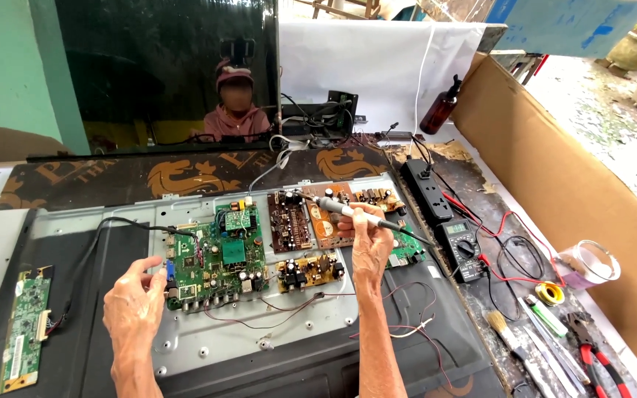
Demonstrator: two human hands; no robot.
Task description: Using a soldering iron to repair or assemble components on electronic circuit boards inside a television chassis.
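Observation:
My right hand (371, 247) grips a grey soldering iron (348, 211) like a pen. Its tip rests near the top of a brown circuit board (290, 221). My left hand (136, 301) lies with fingers spread at the left edge of a green main board (219, 258), touching its blue connector. Both boards are mounted on the grey metal back plate (208, 339) of an opened flat television. A smaller yellow-brown board (307, 270) sits just below the brown one, between my hands.
A narrow green board (27, 328) lies at far left. A black power strip (425, 190), a multimeter (462, 249) with red leads, solder coil (550, 292), brush, pliers (591, 350) and a plastic cup (587, 264) sit on the right. A brown bottle (442, 107) and cardboard stand behind.

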